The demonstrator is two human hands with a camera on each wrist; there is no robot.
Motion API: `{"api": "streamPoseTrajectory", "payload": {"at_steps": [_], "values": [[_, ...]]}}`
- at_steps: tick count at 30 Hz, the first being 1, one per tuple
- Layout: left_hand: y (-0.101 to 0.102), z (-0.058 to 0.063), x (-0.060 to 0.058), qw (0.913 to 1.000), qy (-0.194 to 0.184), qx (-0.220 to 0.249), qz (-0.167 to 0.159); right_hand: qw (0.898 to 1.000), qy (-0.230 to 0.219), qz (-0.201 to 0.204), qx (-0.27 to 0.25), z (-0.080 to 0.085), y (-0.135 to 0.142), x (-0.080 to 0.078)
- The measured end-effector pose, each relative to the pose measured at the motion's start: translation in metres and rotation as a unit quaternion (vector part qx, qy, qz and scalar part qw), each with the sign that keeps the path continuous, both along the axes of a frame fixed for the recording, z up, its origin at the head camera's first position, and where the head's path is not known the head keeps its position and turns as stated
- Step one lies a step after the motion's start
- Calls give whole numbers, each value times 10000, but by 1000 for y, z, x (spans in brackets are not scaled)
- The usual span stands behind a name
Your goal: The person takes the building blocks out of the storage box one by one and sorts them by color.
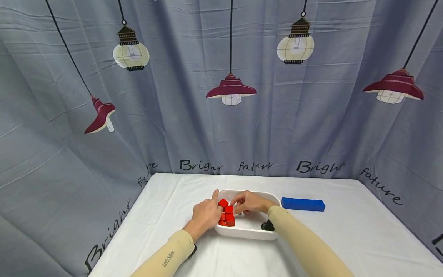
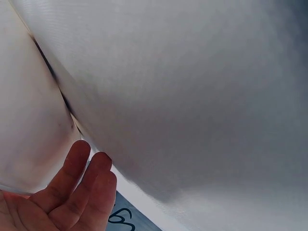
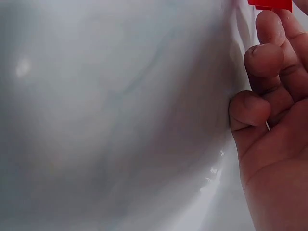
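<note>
A white tray holds several red cubes bunched at its left end. My left hand lies over the tray's left rim, index finger stretched toward the far side and thumb beside the cubes. In the left wrist view, three nearly straight fingers lie along the outside of the white wall. Inside the tray, my right hand reaches to the cubes and pinches a red cube at its fingertips. Its other fingers are curled in the right wrist view; most of that cube is out of frame there.
A row of joined blue blocks lies on the white-covered table, just right of the tray. Behind the table hangs a grey curtain with printed lamps. A small black device shows under the right wrist.
</note>
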State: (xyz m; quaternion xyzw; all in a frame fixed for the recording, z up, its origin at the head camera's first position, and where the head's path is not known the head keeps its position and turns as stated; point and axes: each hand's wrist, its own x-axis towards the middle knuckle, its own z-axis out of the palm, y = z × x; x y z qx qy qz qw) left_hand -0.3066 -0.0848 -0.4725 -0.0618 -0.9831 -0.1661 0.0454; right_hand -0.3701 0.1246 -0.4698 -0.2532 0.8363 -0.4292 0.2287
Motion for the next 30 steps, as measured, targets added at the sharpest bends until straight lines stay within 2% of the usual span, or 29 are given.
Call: {"api": "streamPoseTrajectory", "payload": {"at_steps": [23, 30], "values": [[3, 0, 3, 10000, -50, 12, -10, 9998, 67, -101, 144, -4, 4, -2], [2, 2, 4, 10000, -47, 47, 62, 9995, 228, -52, 235, 3, 5, 0]]}}
